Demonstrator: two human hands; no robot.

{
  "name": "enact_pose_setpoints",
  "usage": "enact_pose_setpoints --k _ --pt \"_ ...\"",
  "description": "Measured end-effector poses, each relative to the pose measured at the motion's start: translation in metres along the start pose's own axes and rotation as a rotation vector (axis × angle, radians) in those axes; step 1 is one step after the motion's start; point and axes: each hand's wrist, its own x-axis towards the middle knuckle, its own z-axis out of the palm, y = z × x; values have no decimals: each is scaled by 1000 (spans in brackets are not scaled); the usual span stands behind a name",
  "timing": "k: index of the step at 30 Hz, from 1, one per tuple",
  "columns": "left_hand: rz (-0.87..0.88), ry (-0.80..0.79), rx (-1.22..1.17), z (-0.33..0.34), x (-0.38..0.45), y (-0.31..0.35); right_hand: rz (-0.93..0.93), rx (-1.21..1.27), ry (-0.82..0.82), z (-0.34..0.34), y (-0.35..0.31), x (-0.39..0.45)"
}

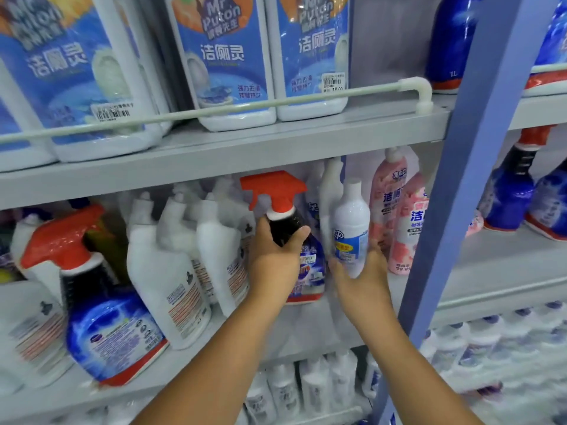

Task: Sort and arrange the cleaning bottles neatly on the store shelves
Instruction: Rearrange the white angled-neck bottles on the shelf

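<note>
I see a grey metal store shelf unit (233,148) with a blue upright post (441,210) at its right. On the top board, behind a pale guard rail (245,107), stand large white jugs with blue printed labels (227,59), side by side and close together. The middle board (306,329) holds white angled-neck bottles (171,271) packed in rows, a blue spray bottle with a red trigger head (101,308) tilted at the left front, and pink flower-print bottles (399,216) standing at the right end beside the post. The lowest board that I can make out carries small white bottles (310,384), too blurred to read.

My left hand (276,262) is wrapped around the dark neck of a second blue spray bottle with a red trigger head (288,228), thumb on one side, fingers on the other; its base appears to sit on the middle board, though my wrist hides part of it. My right hand (362,280) grips the lower body of a slim white bottle with a blue and yellow label (349,222), upright, raised off the board, just beside the spray bottle and in front of the pink ones. That hand is motion-blurred, so I cannot tell how its fingers lie.
</note>
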Motion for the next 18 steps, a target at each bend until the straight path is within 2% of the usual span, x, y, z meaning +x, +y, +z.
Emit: enact_pose_setpoints --k 2,4,9,11,16,18 --pt "-16 -58 1 -18 -8 -5 -114 48 -49 -7 -13 -34" --pt "-38 -88 17 -34 -15 -7 -188 69 -179 -10 -20 -39" --pt "-1 -149 -66 -72 -42 -7 -117 23 -606 10 -33 -19" --pt "-7 -36 -105 -101 -58 -13 -119 27 -644 19 -29 -21" --pt "22 551 18 -199 -89 -37 -91 63 -646 36 -25 -26" --pt "-66 621 58 -231 -84 -55 -98 46 -645 40 -30 -28"
